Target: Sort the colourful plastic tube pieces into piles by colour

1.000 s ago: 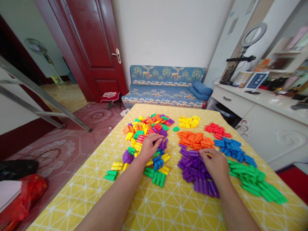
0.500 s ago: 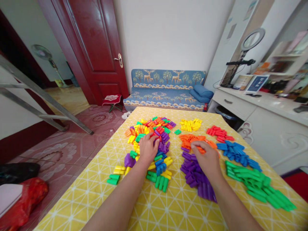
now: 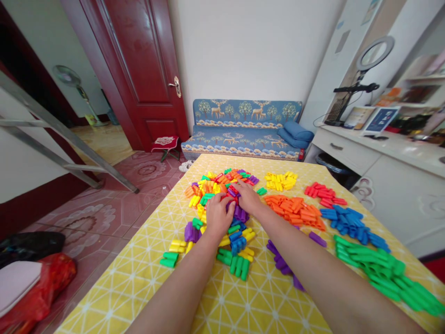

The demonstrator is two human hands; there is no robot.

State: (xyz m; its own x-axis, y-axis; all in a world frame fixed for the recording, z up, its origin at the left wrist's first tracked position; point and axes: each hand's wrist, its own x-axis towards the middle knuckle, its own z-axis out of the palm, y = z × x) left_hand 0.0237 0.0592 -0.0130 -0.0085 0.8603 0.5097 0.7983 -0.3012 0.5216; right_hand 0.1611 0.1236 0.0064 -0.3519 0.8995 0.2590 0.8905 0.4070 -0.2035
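Bare left forearm point(image 3: 184, 283) slanted upward from the near edge of the bench point(image 3: 132, 278); left hand point(image 3: 219, 215) palm down on the mixed pile of building blocks point(image 3: 208, 187), with fingers curled and thumb spread inward. Bare right forearm point(image 3: 295, 255) stretched on a long diagonal from the near-right corner; right hand point(image 3: 249, 198) palm down just beside the left, over the pile's right side, with fingers bent down toward red and purple pieces. For both hands, impossible to tell grip from mere contact, fingertips being partly hidden. Blocks of smooth, shiny plastic, shaped as short hollow tubes joined side by side; mixed pile loose and jumbled, along the bench's left half up toward the far edge. To the right, in single colours: yellow heap point(image 3: 281, 181) near the far edge, orange heap point(image 3: 294, 211) at mid-bench, red heap point(image 3: 325, 194) and blue heap point(image 3: 351, 224) toward the right edge, ridged green heap point(image 3: 382, 264) along that edge; purple heap point(image 3: 280, 260) partly hidden by the right forearm. Lone purple block point(image 3: 317, 239) between orange and green heaps. Underneath, yellow tablecloth point(image 3: 229, 301) with thin white lines crossing into triangles.
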